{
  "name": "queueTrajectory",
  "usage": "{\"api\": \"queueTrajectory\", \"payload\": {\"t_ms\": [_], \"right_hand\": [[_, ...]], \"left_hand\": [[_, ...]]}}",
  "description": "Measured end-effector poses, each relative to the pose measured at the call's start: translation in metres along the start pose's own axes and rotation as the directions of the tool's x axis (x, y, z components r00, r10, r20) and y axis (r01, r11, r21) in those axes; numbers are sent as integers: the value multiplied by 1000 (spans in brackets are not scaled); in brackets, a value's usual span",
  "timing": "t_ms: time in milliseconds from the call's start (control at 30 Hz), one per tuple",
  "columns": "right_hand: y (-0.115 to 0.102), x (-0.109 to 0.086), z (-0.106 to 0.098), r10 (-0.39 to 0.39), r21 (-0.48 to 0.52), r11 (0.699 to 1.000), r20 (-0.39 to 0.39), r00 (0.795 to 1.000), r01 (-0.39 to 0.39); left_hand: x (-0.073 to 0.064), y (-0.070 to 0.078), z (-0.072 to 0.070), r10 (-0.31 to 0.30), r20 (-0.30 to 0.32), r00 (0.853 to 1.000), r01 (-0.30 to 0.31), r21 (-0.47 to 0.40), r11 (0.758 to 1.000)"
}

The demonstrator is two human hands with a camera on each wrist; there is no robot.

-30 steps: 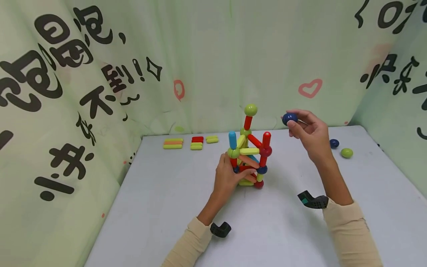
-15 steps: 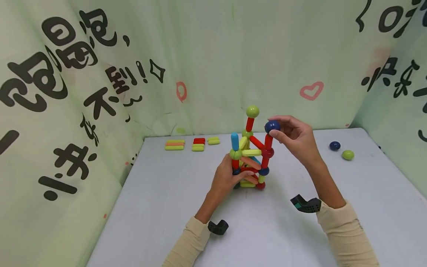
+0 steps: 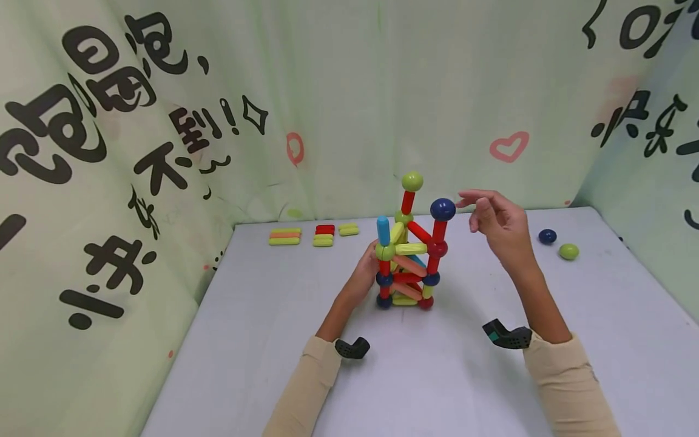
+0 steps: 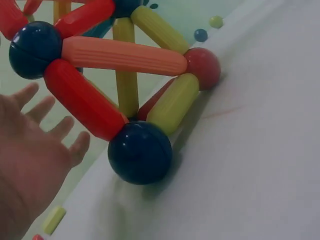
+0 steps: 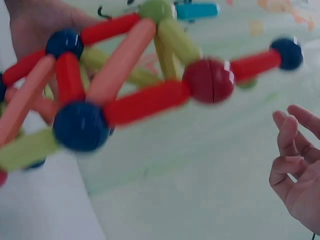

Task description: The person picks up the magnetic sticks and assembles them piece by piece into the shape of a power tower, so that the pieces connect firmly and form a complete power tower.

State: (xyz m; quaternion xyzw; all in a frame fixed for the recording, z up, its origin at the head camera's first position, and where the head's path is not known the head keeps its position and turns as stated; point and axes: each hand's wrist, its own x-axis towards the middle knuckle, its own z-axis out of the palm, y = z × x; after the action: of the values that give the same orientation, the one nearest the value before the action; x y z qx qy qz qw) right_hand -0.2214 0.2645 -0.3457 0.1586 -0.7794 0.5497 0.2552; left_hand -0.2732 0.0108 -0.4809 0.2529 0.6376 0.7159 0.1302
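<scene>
A tower of magnetic rods and balls (image 3: 411, 248) stands on the table, in red, yellow-green, orange and blue. A dark blue ball (image 3: 443, 209) tops its right red rod; a yellow-green ball (image 3: 412, 181) tops the tallest rod. To the right of the blue ball, my right hand (image 3: 499, 227) holds nothing, fingers loosely bent; in the right wrist view the hand (image 5: 300, 175) is apart from the tower. My left hand (image 3: 364, 273) is at the tower's left side, partly hidden behind it. In the left wrist view its fingers (image 4: 60, 130) are spread beside the lower rods, gripping nothing.
Small groups of rods lie at the back left: yellow-green and orange (image 3: 284, 237), red and yellow-green (image 3: 324, 235), and yellow-green (image 3: 348, 229). A loose blue ball (image 3: 547, 237) and a yellow-green ball (image 3: 568, 252) lie at the right. A printed curtain (image 3: 349, 109) surrounds the table.
My right hand brought the blue ball left onto the right red rod, let go and drew back to the right. My left hand loosened from the tower and shifted slightly left.
</scene>
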Motion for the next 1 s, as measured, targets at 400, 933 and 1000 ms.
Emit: {"api": "queueTrajectory", "payload": {"t_ms": [400, 933, 1000], "right_hand": [[131, -15, -78, 310, -176, 860, -565, 764, -479], [188, -40, -121, 570, -520, 494, -412, 711, -697], [188, -44, -121, 568, -514, 492, -422, 707, -702]], "left_hand": [[4, -1, -15, -19, 232, 973, 23, -15, 1000], [-21, 26, -8, -229, 197, 953, 145, 365, 920], [-23, 29, -3, -228, 161, 960, 157, 363, 919]]}}
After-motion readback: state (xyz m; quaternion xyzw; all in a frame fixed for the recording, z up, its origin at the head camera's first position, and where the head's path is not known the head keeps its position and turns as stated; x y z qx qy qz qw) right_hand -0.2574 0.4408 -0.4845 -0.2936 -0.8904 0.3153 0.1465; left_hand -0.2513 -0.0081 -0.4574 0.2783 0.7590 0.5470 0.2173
